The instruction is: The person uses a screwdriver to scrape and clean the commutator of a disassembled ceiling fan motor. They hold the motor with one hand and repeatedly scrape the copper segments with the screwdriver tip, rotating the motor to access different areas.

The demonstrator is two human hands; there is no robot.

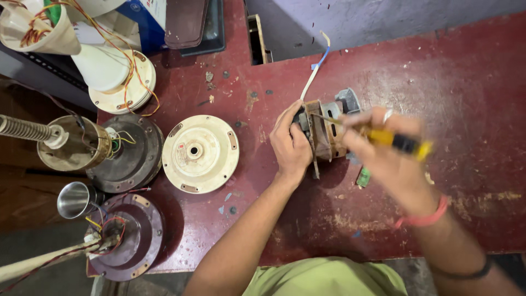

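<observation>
While braced mid-bench on dark red worktable [466,82]: small electric motor [327,129], clamped steady by closed left hand [290,145]; yellow-handled screwdriver [394,140], fist-gripped in right hand [383,148], tip at motor frame. Cream fan cover [200,153] well left.

motor [327,131] on table [471,87], round cover [200,153] left

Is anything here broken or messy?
Yes. The dark red table is scratched, its paint worn off in pale patches. Small bits lie scattered near the round cream cover. Loose coloured wires dangle from the white fan parts at the far left.
</observation>
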